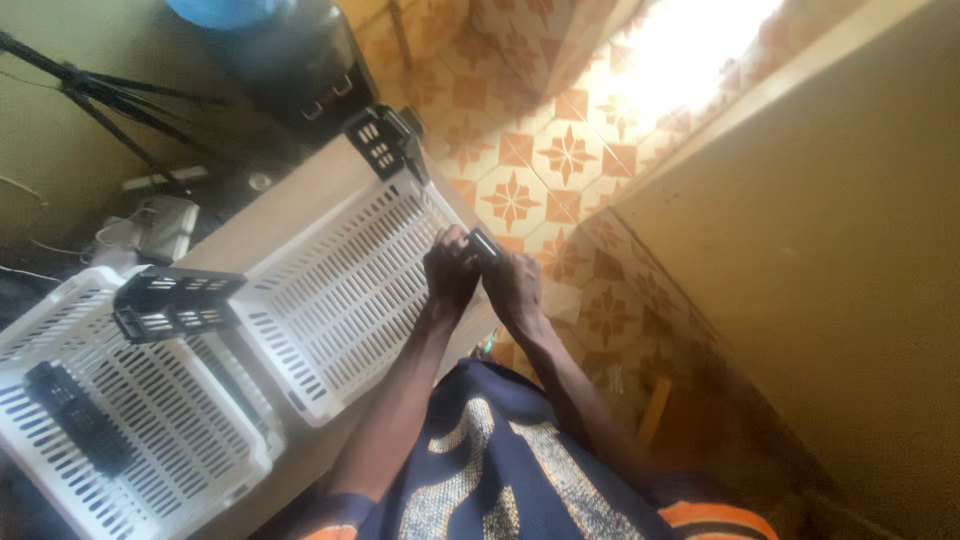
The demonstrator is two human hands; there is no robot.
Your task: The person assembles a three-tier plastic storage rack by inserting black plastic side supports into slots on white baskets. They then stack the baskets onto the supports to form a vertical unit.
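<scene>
both hands — left hand point(450, 270), right hand point(512, 285) — grip a small black device point(484, 243)

Single view, worn on the head, looking steeply down and slightly forward over the table point(300, 195) edge toward the tiled floor point(560, 150). Close to the near table corner, at arm's reach. Rolled to one side, so table edges run diagonally.

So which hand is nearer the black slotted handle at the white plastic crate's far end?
Left. The left hand is at the white plastic crate rim nearer the black slotted handle; the right hand is beyond.
</scene>
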